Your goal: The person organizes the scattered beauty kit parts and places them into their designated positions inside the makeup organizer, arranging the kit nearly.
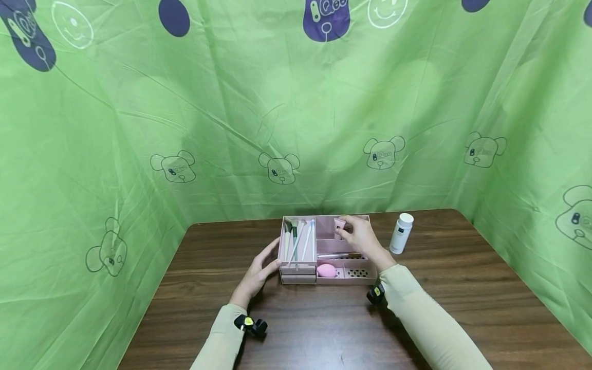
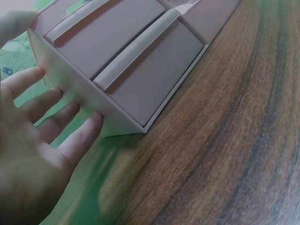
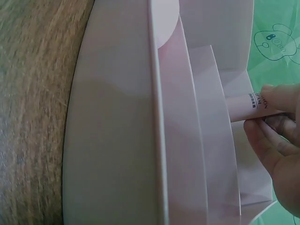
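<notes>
A pink desktop organizer point(image 1: 298, 279) stands on the table, with drawers at its left front. My left hand point(image 1: 256, 274) rests its fingertips against the organizer's left side, the fingers fairly straight and the thumb by the upper front corner; the left wrist view shows this hand point(image 2: 42, 126) beside the drawers point(image 2: 154, 75). With thumb and fingers, my right hand point(image 1: 363, 239) pinches a small pale pink tube point(image 1: 339, 224) at the back right compartment. In the right wrist view the tube point(image 3: 243, 107) has dark lettering, and a divider hides its lower end.
Makeup brushes point(image 1: 294, 239) lie in the top left tray. Another brush point(image 1: 337, 255) lies in the middle right compartment, and a pink makeup sponge point(image 1: 327, 271) in the front one. A white bottle point(image 1: 400, 235) stands right of the organizer. Green curtains point(image 1: 231, 128) surround the wooden table point(image 1: 462, 288).
</notes>
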`<move>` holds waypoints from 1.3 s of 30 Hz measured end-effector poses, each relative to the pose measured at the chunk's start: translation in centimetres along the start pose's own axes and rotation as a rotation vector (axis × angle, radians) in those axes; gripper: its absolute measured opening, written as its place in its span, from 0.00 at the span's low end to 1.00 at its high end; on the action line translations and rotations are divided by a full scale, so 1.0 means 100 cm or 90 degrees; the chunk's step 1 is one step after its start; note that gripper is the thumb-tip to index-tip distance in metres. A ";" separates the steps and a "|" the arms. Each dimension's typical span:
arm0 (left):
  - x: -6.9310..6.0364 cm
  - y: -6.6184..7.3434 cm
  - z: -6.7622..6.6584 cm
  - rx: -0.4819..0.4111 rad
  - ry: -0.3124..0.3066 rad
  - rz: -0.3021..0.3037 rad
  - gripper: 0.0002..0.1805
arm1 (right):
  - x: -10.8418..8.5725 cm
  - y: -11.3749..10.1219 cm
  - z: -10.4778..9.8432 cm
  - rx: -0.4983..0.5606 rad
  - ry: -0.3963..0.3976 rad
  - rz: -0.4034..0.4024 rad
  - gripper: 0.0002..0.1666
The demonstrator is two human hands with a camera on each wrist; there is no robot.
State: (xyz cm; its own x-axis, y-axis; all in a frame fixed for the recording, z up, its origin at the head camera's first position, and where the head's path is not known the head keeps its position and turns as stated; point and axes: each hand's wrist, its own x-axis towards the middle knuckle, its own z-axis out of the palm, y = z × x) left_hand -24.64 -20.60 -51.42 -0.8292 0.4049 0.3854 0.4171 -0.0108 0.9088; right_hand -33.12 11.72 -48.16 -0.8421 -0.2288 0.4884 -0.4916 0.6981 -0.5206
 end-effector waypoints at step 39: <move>0.000 -0.007 -0.001 0.004 0.010 -0.014 0.33 | -0.002 -0.003 -0.046 0.072 0.014 0.005 0.22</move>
State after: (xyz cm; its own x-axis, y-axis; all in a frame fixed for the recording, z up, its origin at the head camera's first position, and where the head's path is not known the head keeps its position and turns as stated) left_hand -24.95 -20.65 -52.06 -0.8441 0.3903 0.3677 0.4008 0.0038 0.9162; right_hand -31.76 14.69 -44.84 -0.8418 -0.2072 0.4984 -0.5073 0.6190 -0.5996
